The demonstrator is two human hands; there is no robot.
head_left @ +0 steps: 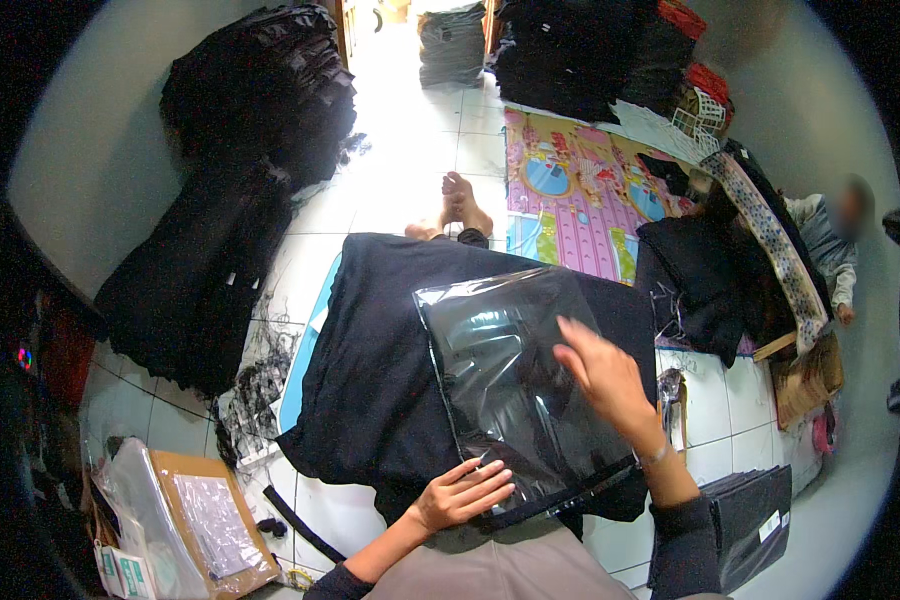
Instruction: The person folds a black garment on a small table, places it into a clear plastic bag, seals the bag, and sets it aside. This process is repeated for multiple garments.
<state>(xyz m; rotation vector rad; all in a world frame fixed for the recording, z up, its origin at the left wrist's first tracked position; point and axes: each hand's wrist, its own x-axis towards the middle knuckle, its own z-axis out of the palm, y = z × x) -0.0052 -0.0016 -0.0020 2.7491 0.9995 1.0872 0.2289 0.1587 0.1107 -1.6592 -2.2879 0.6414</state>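
We see the clear plastic bag (515, 385) with a dark garment inside, lying on the black cloth (370, 380) over our lap. Left hand (462, 494) flat on its near edge, right hand (605, 375) pressing its top, both open, gripping nothing. Around: black garment stacks (250, 110), colourful mat (570, 195), cardboard box (210, 520), bagged pile (750, 520)

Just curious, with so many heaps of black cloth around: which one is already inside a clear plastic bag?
The folded black garment in the clear plastic bag under both hands, on the person's lap. The floor heaps lie bare.
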